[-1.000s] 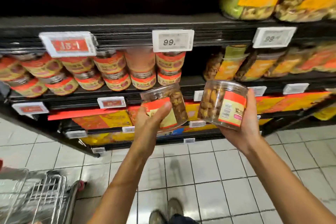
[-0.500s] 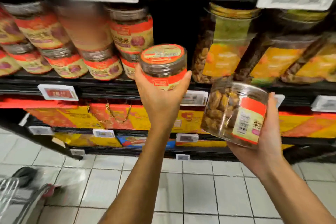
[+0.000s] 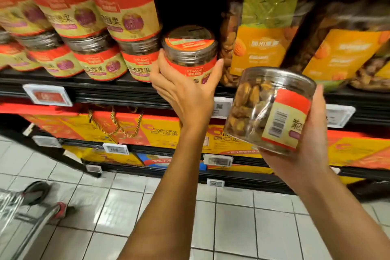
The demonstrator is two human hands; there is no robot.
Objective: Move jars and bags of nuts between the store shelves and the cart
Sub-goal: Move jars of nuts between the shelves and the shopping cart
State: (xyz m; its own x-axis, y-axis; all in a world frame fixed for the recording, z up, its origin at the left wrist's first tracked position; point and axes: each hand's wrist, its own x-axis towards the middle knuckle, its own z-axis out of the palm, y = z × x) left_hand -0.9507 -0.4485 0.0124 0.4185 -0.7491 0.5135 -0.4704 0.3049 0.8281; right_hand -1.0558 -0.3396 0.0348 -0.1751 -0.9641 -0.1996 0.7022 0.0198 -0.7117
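Each hand (image 3: 185, 93) (image 3: 312, 143) grips a round clear jar (image 3: 190, 53) (image 3: 268, 110).

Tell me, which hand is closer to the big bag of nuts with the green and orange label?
Left. The left hand holds a jar at the shelf right beside that bag; the right hand holds another jar lower, out in front of the shelf.

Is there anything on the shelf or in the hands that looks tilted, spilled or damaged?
Nothing spilled or damaged. Only the jar in the right hand is tipped sideways; the jar gripped by the left hand is upright.
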